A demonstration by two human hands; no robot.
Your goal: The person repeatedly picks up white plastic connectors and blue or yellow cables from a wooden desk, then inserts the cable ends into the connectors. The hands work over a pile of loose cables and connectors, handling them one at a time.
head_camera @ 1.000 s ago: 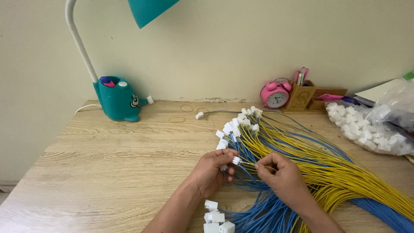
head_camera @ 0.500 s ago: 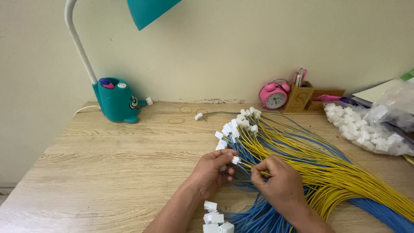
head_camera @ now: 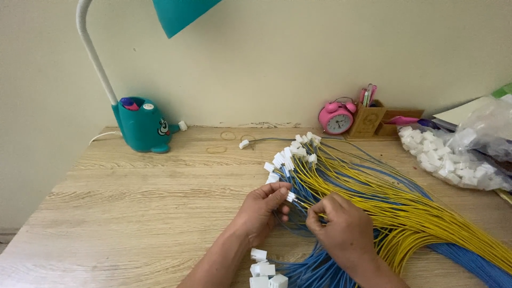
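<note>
1. My left hand [head_camera: 261,212] lies palm-down on the pale wood-grain desk [head_camera: 133,213], forearm entering from the lower edge. Its fingers are pinched closed on a small white plastic connector [head_camera: 290,197] at the end of a wire.
2. My right hand [head_camera: 341,226] sits just beside the left, knuckles up. Its fingers are curled closed around a thin yellow wire [head_camera: 316,212] that runs toward the connector.
3. Both hands rest over the near end of a large fanned bundle of yellow and blue insulated wires [head_camera: 394,213]. The bundle spreads from centre desk toward the lower right corner. Its wires are too many to count.
4. White connector ends [head_camera: 290,152] cluster at the bundle's far tip. One stray connector [head_camera: 244,144] lies apart, nearer the wall.
5. About four loose white connectors [head_camera: 264,266] lie by my left wrist at the desk's near edge.
6. Open desk surface extends to the left of my hands. The right side is crowded by the bundle and one clear plastic bag of white connectors [head_camera: 458,160].
7. Along the back edge stand one teal desk lamp [head_camera: 141,125], one pink twin-bell alarm clock [head_camera: 336,117] and one wooden pen holder [head_camera: 370,120].
</note>
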